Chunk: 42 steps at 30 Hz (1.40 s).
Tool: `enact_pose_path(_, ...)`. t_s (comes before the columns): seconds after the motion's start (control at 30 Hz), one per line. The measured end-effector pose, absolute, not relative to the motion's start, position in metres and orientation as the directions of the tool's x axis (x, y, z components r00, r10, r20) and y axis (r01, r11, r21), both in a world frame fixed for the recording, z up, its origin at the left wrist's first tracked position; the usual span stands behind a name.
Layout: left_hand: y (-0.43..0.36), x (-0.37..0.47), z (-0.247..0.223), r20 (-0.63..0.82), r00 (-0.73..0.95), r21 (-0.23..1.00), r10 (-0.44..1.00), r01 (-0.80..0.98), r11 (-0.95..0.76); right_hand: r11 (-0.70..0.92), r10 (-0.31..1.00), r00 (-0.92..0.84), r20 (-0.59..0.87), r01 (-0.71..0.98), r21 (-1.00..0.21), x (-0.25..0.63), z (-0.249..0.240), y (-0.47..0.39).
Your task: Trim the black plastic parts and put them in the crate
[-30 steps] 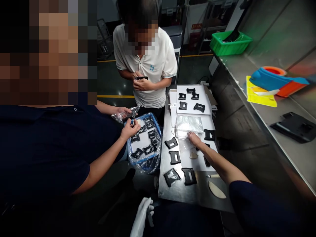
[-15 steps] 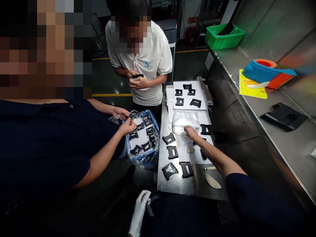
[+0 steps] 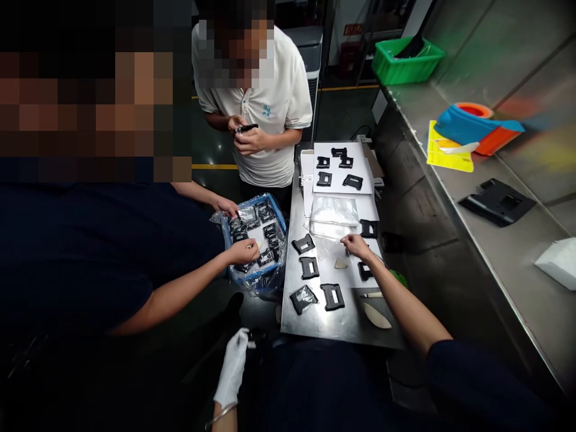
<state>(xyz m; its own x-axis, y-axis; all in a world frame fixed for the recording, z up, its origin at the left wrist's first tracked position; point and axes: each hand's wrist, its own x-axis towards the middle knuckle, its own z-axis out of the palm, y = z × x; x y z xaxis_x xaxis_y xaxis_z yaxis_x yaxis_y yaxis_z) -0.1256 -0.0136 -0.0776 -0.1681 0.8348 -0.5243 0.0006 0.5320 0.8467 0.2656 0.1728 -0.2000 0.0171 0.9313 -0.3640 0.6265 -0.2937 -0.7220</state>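
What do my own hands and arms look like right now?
Your left hand wears a white glove, with a silvery bangle just above its cuff. Your right hand is bare, and that arm has a short, dark navy sleeve.

Plastic bags (image 3: pixel 335 211) lie mid-table, between five parts (image 3: pixel 353 182) on a sheet (image 3: pixel 333 188) at the far end and four others at the near left of the table (image 3: pixel 315 327). More parts fill a crate (image 3: pixel 282 221) to the table's left; at right, a basket (image 3: pixel 405 71) sits on a counter (image 3: pixel 490 258), behind a casing (image 3: pixel 492 207).
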Motion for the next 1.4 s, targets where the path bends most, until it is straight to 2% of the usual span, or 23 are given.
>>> enact_pose_path(0.07, -0.063, -0.104, -0.086, -0.496, -0.261, 0.85, 0.828, 0.049, 0.525, -0.334, 0.929, 0.045, -0.367, 0.533, -0.778, 0.271, -0.191, 0.142)
enact_pose_path(0.13, -0.077, -0.083, -0.086, -0.414, -0.292, 0.885, 0.862, 0.091, 0.456, -0.356, 0.928, 0.063, -0.367, 0.442, -0.824, 0.277, -0.18, 0.107)
enact_pose_path(0.2, -0.064, -0.064, -0.078, -0.205, -0.236, 0.961, 0.95, 0.136, 0.241, -0.369, 0.927, 0.085, -0.365, 0.365, -0.855, 0.283, -0.166, 0.072)
enact_pose_path(0.33, -0.029, -0.026, -0.045, 0.103, -0.039, 0.994, 0.994, 0.021, -0.103, -0.398, 0.917, 0.122, -0.38, 0.211, -0.893, 0.298, -0.137, 0.007)
enact_pose_path(0.4, -0.025, -0.01, -0.032, 0.207, 0.038, 0.978, 0.978, -0.035, -0.206, -0.427, 0.902, 0.122, -0.415, 0.1, -0.899, 0.306, -0.127, -0.019)
enact_pose_path(0.47, -0.028, 0.005, -0.024, 0.249, 0.08, 0.968, 0.965, -0.056, -0.245, -0.44, 0.894, 0.12, -0.432, 0.041, -0.897, 0.315, -0.121, -0.039)
enact_pose_path(0.63, -0.045, 0.038, -0.024, 0.201, 0.076, 0.98, 0.977, -0.013, -0.2, -0.421, 0.906, 0.096, -0.412, 0.112, -0.9, 0.336, -0.119, -0.07)
enact_pose_path(0.9, -0.076, 0.066, -0.025, 0.093, 0.009, 0.995, 0.996, -0.031, -0.093, -0.441, 0.898, 0.04, -0.439, 0.073, -0.895, 0.343, -0.101, -0.102)
enact_pose_path(1.03, -0.084, 0.064, -0.024, 0.06, 0.028, 0.998, 0.998, 0.025, -0.061, -0.365, 0.924, 0.124, -0.362, 0.005, -0.931, 0.337, -0.089, -0.111)
enact_pose_path(1.17, -0.084, 0.056, -0.028, 0.049, 0.047, 0.998, 0.998, 0.046, -0.051, -0.274, 0.94, 0.224, -0.259, 0.043, -0.961, 0.327, -0.076, -0.111)
enact_pose_path(1.4, -0.09, 0.049, -0.042, 0.023, 0.085, 0.998, 0.996, 0.063, -0.028, -0.298, 0.953, 0.071, -0.294, 0.058, -0.953, 0.311, -0.047, -0.115)
